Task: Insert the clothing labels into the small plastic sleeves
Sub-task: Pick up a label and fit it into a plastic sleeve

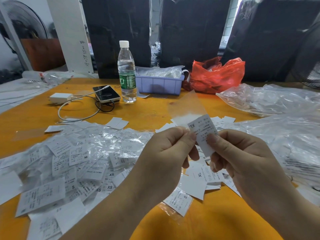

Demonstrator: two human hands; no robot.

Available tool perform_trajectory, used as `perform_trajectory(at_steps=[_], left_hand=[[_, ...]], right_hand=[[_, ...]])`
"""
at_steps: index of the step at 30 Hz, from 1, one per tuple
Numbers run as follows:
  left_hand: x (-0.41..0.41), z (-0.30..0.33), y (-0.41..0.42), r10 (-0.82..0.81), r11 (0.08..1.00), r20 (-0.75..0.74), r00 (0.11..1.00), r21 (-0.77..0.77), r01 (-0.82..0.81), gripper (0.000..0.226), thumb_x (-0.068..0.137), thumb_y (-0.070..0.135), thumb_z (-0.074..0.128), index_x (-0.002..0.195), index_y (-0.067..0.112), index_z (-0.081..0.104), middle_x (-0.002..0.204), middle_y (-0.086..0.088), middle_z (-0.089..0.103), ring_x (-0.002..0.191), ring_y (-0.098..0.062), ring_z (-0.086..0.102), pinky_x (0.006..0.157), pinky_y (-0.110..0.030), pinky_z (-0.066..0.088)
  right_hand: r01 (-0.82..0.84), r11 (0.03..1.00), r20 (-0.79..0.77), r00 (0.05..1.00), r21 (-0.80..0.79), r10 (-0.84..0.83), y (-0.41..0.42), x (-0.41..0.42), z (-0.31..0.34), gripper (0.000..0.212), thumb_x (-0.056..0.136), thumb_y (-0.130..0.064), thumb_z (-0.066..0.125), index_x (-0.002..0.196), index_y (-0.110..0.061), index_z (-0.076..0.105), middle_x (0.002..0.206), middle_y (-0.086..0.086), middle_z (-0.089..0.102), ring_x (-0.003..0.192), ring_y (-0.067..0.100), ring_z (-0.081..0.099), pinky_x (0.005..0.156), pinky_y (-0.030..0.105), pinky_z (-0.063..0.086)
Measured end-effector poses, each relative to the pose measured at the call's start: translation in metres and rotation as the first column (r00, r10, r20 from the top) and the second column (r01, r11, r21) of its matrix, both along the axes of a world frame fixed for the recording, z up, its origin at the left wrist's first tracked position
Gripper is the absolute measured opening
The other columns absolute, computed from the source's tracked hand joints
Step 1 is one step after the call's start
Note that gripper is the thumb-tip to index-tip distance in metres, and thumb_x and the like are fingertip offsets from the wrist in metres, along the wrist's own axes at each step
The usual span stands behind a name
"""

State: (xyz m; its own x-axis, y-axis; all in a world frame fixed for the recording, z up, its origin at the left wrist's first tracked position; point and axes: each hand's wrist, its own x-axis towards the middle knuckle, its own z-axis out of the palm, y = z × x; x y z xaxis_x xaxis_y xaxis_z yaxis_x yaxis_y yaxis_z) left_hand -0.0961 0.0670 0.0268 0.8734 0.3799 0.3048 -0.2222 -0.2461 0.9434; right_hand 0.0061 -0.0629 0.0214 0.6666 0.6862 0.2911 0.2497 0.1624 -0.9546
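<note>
My right hand [242, 156] pinches a white XL clothing label [201, 130] between thumb and fingers. My left hand [166, 153] pinches the lower edge of a clear plastic sleeve [187, 105] that stands up and away from me. The label's top end lies against the sleeve's lower part; whether it is inside the opening is unclear. Under both hands, a heap of loose white labels [83, 163] and sleeved labels covers the orange table [152, 110].
A water bottle [126, 71], a phone [106, 93] on a power bank, a white charger [60, 98] with cable, a purple tray [160, 84] and a red bag [218, 75] stand at the back. Clear plastic bags [277, 101] lie on the right.
</note>
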Motion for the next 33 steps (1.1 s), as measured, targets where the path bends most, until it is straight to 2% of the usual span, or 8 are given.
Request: perform_trajectory(at_steps=[2, 6, 10, 14, 21, 26, 30, 33], left_hand=[[0.0007, -0.0005, 0.0013, -0.019, 1.000, -0.015, 1.000, -0.009, 0.019, 0.035, 0.096, 0.035, 0.049, 0.068, 0.027, 0.067, 0.059, 0.011, 0.059, 0.052, -0.001, 0.047, 0.050, -0.011, 0.038], [0.0036, -0.0048, 0.0012, -0.063, 0.997, -0.064, 0.996, -0.043, 0.061, 0.029, 0.091, 0.036, 0.050, 0.076, 0.020, 0.070, 0.061, 0.008, 0.061, 0.053, -0.004, 0.048, 0.050, -0.011, 0.038], [0.0051, -0.0068, 0.0009, -0.090, 0.992, -0.090, 0.992, -0.096, 0.081, 0.029, 0.084, 0.037, 0.049, 0.075, 0.018, 0.069, 0.059, 0.006, 0.060, 0.051, -0.005, 0.048, 0.049, -0.010, 0.037], [0.0058, -0.0074, 0.0030, -0.107, 0.988, -0.095, 0.990, -0.125, 0.094, 0.028, 0.084, 0.036, 0.051, 0.072, 0.020, 0.070, 0.060, 0.005, 0.060, 0.051, -0.005, 0.048, 0.049, -0.011, 0.037], [0.0047, -0.0054, 0.0051, -0.048, 0.984, -0.072, 0.996, -0.176, 0.035, 0.020, 0.079, 0.045, 0.061, 0.074, 0.027, 0.069, 0.063, 0.006, 0.062, 0.051, -0.005, 0.050, 0.048, -0.013, 0.039], [0.0040, -0.0034, 0.0073, -0.002, 0.973, -0.034, 0.999, -0.229, -0.006, 0.025, 0.095, 0.024, 0.059, 0.071, 0.020, 0.067, 0.060, 0.005, 0.060, 0.048, -0.006, 0.047, 0.045, -0.016, 0.038], [0.0035, -0.0022, 0.0075, 0.007, 0.963, -0.028, 1.000, -0.269, -0.014, 0.022, 0.094, 0.019, 0.058, 0.074, 0.015, 0.065, 0.060, 0.003, 0.059, 0.047, -0.007, 0.046, 0.045, -0.017, 0.038], [0.0032, -0.0017, 0.0064, -0.002, 0.964, -0.029, 1.000, -0.266, -0.006, 0.023, 0.093, 0.019, 0.059, 0.071, 0.014, 0.064, 0.060, 0.002, 0.059, 0.047, -0.006, 0.046, 0.045, -0.016, 0.038]], right_hand=[[0.022, 1.000, 0.009, 1.000, 0.013, -0.023, 0.0001, 0.0000, 0.0002, 0.033, 0.071, -0.045, 0.067, 0.077, -0.013, 0.074, 0.062, 0.006, 0.061, 0.053, 0.013, 0.051, 0.050, 0.021, 0.045], [0.052, 0.999, 0.108, 0.993, 0.009, -0.053, -0.0004, -0.0006, -0.0007, 0.030, 0.079, -0.044, 0.071, 0.075, -0.015, 0.072, 0.059, 0.003, 0.059, 0.054, 0.013, 0.051, 0.052, 0.022, 0.044], [0.065, 0.998, 0.144, 0.987, 0.004, -0.065, -0.0002, -0.0003, -0.0005, 0.029, 0.074, -0.047, 0.064, 0.082, -0.021, 0.075, 0.073, 0.011, 0.068, 0.057, 0.016, 0.054, 0.054, 0.029, 0.046], [0.064, 0.998, 0.141, 0.988, 0.023, -0.067, -0.0001, 0.0009, -0.0003, 0.026, 0.073, -0.043, 0.066, 0.092, -0.029, 0.076, 0.079, 0.007, 0.073, 0.056, 0.011, 0.056, 0.052, 0.022, 0.049], [0.063, 0.998, 0.132, 0.989, 0.003, -0.063, -0.0006, 0.0055, -0.0022, 0.028, 0.073, -0.046, 0.068, 0.085, -0.022, 0.075, 0.065, 0.005, 0.065, 0.054, 0.012, 0.054, 0.051, 0.023, 0.048], [0.051, 0.999, 0.127, 0.991, -0.012, -0.049, 0.0001, 0.0064, -0.0040, 0.036, 0.071, -0.055, 0.071, 0.074, -0.019, 0.072, 0.058, 0.003, 0.061, 0.052, 0.009, 0.053, 0.051, 0.024, 0.048], [-0.050, 0.999, 0.068, 0.996, -0.021, 0.051, 0.0000, 0.0061, -0.0025, 0.019, 0.073, -0.036, 0.072, 0.078, -0.018, 0.075, 0.071, 0.011, 0.066, 0.055, 0.013, 0.054, 0.052, 0.023, 0.047], [-0.048, 0.998, 0.087, 0.995, -0.032, 0.050, 0.0008, 0.0060, -0.0023, 0.014, 0.075, -0.030, 0.069, 0.077, -0.017, 0.075, 0.067, 0.008, 0.064, 0.055, 0.013, 0.054, 0.052, 0.023, 0.046]])
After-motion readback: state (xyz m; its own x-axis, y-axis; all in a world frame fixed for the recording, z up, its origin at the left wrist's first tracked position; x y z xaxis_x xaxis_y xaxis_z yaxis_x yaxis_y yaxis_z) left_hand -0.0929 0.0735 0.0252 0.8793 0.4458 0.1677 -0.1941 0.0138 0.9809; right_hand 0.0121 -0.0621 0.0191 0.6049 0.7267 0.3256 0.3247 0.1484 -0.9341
